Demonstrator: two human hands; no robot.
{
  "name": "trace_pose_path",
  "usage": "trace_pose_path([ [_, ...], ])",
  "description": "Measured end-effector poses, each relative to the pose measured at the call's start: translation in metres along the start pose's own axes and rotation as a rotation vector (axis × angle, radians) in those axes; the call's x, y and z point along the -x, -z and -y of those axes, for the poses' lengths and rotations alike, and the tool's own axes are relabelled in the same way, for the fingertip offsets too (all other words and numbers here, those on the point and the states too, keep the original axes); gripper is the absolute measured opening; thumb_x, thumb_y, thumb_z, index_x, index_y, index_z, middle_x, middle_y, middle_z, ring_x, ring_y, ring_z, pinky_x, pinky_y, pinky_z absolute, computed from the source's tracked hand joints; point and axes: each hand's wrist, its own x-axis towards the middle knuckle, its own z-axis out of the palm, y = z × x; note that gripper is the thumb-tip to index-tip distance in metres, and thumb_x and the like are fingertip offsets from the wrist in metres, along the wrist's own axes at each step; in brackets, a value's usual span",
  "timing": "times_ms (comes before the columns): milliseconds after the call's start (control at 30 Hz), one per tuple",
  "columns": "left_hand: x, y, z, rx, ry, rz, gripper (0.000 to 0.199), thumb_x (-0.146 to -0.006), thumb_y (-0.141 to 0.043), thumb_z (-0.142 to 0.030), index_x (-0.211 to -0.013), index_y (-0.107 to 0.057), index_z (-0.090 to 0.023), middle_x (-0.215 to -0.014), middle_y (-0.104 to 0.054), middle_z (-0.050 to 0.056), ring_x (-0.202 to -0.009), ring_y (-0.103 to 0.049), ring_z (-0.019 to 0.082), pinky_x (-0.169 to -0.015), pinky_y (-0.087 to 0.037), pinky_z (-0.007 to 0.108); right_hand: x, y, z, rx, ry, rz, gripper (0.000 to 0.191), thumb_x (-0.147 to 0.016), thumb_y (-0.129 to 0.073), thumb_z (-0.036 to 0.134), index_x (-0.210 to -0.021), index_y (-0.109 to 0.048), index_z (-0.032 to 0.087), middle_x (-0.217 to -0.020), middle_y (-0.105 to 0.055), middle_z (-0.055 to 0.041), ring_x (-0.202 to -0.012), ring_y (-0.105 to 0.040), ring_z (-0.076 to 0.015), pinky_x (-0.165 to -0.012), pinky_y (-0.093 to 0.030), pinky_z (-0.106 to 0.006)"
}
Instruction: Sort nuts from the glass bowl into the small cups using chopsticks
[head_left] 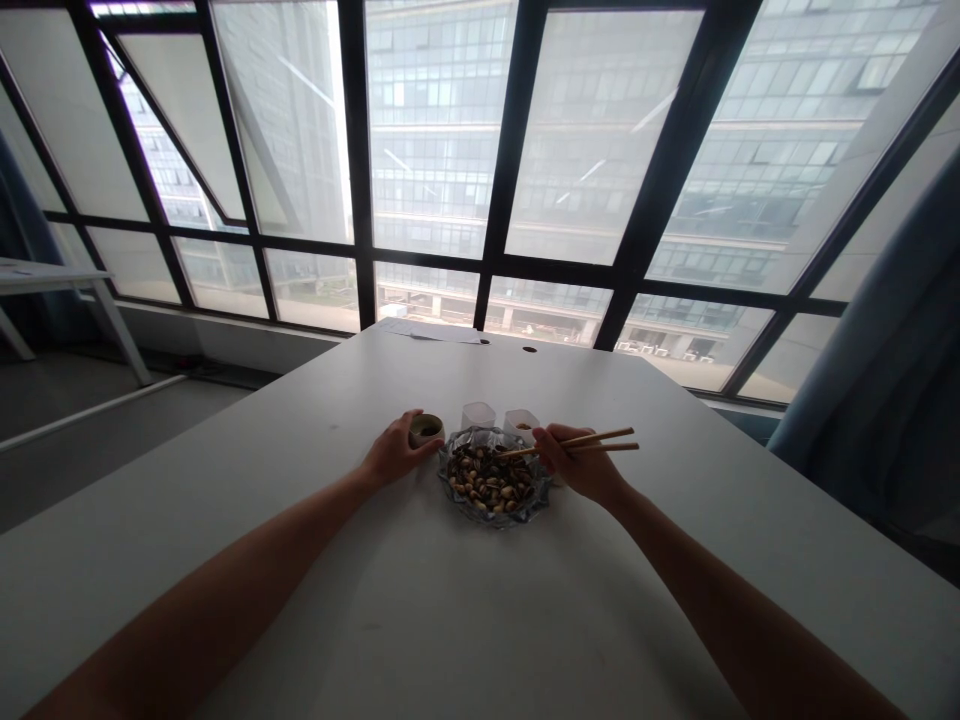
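My left hand (395, 450) is wrapped round a small round cup (427, 430) that stands on the table, with something dark inside it. In my right hand (574, 462) is a pair of chopsticks (600, 441), their tips down among the mixed nuts and seeds (491, 485). These fill a clear scalloped bowl (455, 497) between my hands. Whether the tips grip a piece is too small to tell. Just behind the bowl are two translucent plastic cups, a left one (478, 413) and a right one (519, 420); the right one has a little something in it.
The white table (360, 600) reaches toward large windows (442, 120). Paper sheets (439, 331) lie at its far edge, near two dark cable holes. A second white table (52, 275) stands at the left, and a blue curtain (862, 340) hangs at the right.
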Motion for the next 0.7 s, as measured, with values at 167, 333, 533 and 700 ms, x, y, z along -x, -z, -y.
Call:
trace_pose_path([
  [167,0.000,0.001,-0.004,0.012,0.019,0.003,0.076,-0.077,-0.070,-0.062,-0.133,-0.054,-0.015,-0.115,-0.071,0.016,-0.106,-0.069,0.031,-0.093,-0.054,0.046,0.000,-0.002,-0.001,-0.027,-0.015,-0.017,0.056,-0.092,-0.052,0.064,-0.061,-0.060,0.019,-0.051,-0.063,-0.0034,-0.044,-0.057,-0.0137,-0.043,-0.043,-0.024],
  [333,0.000,0.003,-0.005,0.074,0.026,-0.014,0.073,-0.074,-0.073,-0.060,-0.129,-0.056,-0.015,-0.112,-0.073,0.015,-0.105,-0.070,0.030,-0.094,-0.055,0.045,-0.005,-0.007,-0.005,-0.253,-0.209,-0.220,0.060,-0.077,-0.061,0.077,-0.064,-0.064,0.019,-0.049,-0.063,-0.0034,-0.039,-0.055,-0.0137,-0.039,-0.045,-0.025],
  [533,-0.002,0.003,-0.002,0.098,-0.034,-0.167,0.068,-0.070,-0.078,-0.049,-0.125,-0.055,-0.017,-0.113,-0.072,0.012,-0.101,-0.070,0.027,-0.093,-0.055,0.044,-0.013,-0.006,-0.019,-0.517,-0.520,-0.402,0.056,-0.069,-0.072,0.073,-0.065,-0.065,0.018,-0.050,-0.067,-0.0062,-0.038,-0.059,-0.0151,-0.037,-0.050,-0.025],
  [700,-0.001,0.002,-0.003,0.100,-0.113,-0.181,0.066,-0.068,-0.080,-0.044,-0.124,-0.055,-0.017,-0.119,-0.069,0.013,-0.106,-0.068,0.027,-0.097,-0.054,0.043,-0.009,-0.006,-0.009,-0.528,-0.435,-0.451,0.061,-0.069,-0.069,0.077,-0.067,-0.064,0.017,-0.050,-0.066,-0.0057,-0.038,-0.058,-0.0141,-0.038,-0.049,-0.024],
])
